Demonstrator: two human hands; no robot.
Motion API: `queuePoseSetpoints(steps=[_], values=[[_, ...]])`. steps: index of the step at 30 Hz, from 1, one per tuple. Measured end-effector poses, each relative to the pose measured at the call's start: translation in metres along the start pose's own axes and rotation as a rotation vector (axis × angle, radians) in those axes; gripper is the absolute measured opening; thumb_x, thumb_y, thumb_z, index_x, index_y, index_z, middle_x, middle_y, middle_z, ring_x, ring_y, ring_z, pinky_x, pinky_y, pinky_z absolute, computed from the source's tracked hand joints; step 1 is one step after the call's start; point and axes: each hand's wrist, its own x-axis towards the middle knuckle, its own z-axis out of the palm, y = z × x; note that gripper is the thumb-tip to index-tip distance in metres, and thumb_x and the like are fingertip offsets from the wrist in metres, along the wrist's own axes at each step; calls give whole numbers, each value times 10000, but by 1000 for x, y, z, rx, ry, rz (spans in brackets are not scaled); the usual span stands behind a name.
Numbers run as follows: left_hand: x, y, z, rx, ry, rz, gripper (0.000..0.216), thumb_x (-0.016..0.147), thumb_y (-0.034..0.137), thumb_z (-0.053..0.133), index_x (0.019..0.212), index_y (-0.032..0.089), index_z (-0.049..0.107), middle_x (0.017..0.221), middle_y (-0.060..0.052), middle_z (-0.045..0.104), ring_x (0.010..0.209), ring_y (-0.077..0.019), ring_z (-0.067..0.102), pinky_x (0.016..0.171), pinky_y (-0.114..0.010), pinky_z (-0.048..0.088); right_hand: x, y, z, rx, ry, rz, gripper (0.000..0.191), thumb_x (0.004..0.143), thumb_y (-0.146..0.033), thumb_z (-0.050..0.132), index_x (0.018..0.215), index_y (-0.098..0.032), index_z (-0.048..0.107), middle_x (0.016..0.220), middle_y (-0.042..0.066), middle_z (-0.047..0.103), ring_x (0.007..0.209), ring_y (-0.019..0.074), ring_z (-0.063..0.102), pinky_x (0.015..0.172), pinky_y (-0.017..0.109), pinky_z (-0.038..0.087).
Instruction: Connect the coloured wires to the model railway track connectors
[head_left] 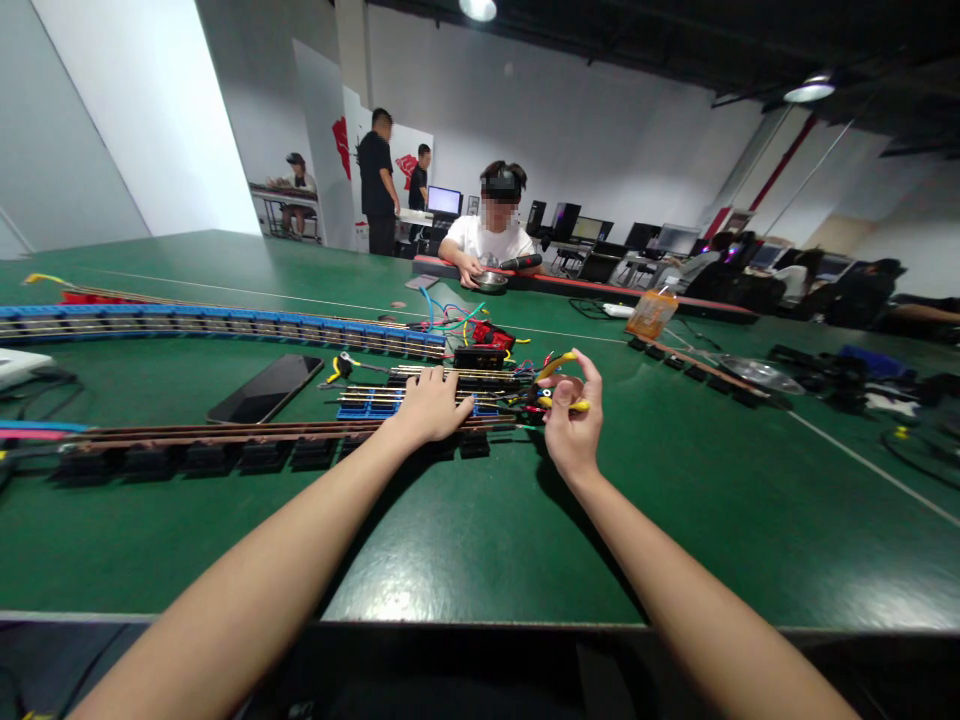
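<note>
My left hand [433, 403] lies flat across a short slot-track section [367, 398] with brass rails on a blue base. Its fingers stretch over the rails and its thumb points right. In my right hand [576, 430] are yellow-handled pliers [556, 372], one handle above the thumb and one below it. The pliers' jaws reach left to the wired right end of the short section, where dark parts and thin coloured wires crowd together. A brown-railed track strip [247, 437] on black blocks runs along the near side, below my left fingers.
A black phone [266, 388] lies left of my hands. Behind it curves a long blue-based track [225, 328]. Loose wires and a red part [491, 335] sit beyond my hands. A bottle of orange drink [652, 312] stands right. Across the table, a person holds a metal bowl [491, 281].
</note>
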Motion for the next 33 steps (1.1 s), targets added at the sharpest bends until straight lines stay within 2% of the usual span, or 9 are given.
queuePoseSetpoints(steps=[5,10,18,26,33], values=[[0,0,0,1,3,3,575,933,525,345,1303,117,509,1292,-192,539,1206,-349,484,961,-485,423,0,-3,1,60,15,65,511,950,-495,470,1391,-246,403,827,21,654,597,113,567,484,207,444],[0,-1,0,5,3,5,579,935,529,338,1316,124,498,1294,-194,533,1207,-351,482,955,-487,423,-5,-4,-4,130,-56,107,512,949,-513,470,1391,-264,400,821,10,647,495,75,462,424,181,391],[0,1,-2,12,-22,-2,575,935,525,331,1329,134,481,1309,-184,529,1213,-341,473,958,-479,423,-4,-3,-7,200,-56,141,465,931,-540,488,1303,-272,410,796,0,625,510,85,506,405,178,378],[0,1,-5,14,-44,-8,558,938,517,332,1324,139,476,1324,-187,521,1226,-337,463,959,-464,417,-6,3,-5,202,-40,109,389,919,-545,511,1177,-262,442,771,-20,576,546,86,510,413,166,378],[0,1,-4,16,-33,-3,588,940,524,328,1353,127,460,1332,-199,516,1230,-347,463,962,-472,413,-4,-1,-7,215,-74,144,460,942,-536,474,1307,-258,437,702,-36,573,486,73,462,414,168,350]])
